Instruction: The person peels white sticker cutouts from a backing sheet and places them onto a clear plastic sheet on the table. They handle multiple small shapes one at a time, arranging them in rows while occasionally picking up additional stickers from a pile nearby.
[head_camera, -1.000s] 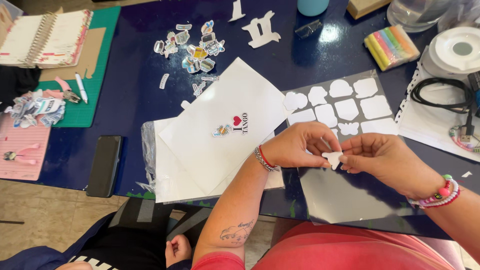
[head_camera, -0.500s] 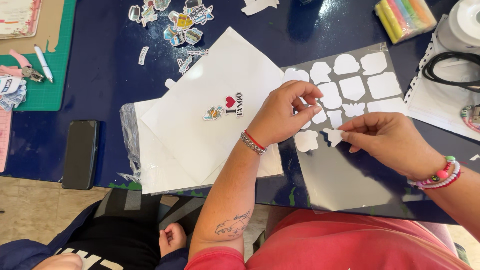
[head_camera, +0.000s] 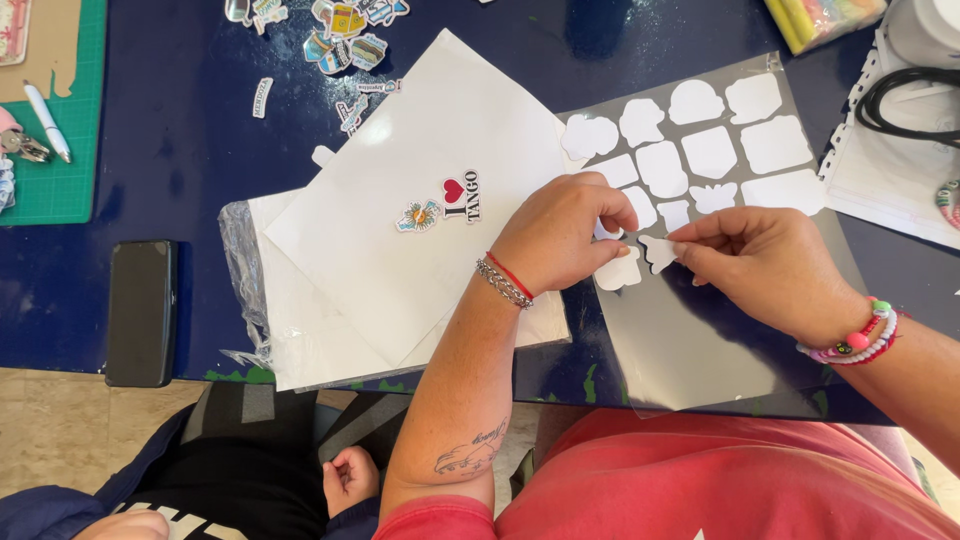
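Peeling a white sticker (head_camera: 657, 252) off the grey backing sheet (head_camera: 700, 340).
Right hand (head_camera: 770, 265) pinches the sticker's edge; left hand (head_camera: 560, 235) presses the sheet beside it. Likely thin, floppy, tear-prone: best gripped at the corner.

Both hands sat close on the grey sheet (head_camera: 700, 340); left hand (head_camera: 560, 235) and right hand (head_camera: 765, 265) nearly met over a white cutout (head_camera: 657, 250). Rows of cutouts (head_camera: 710, 150) crowded the sheet's far half; its near half lay bare. White papers (head_camera: 400, 260) blocked the left side. Bare blue table (head_camera: 200, 170) ran between papers and phone (head_camera: 140, 310). Cable (head_camera: 905, 95) and sticker pile (head_camera: 345, 30) hemmed the far edge.
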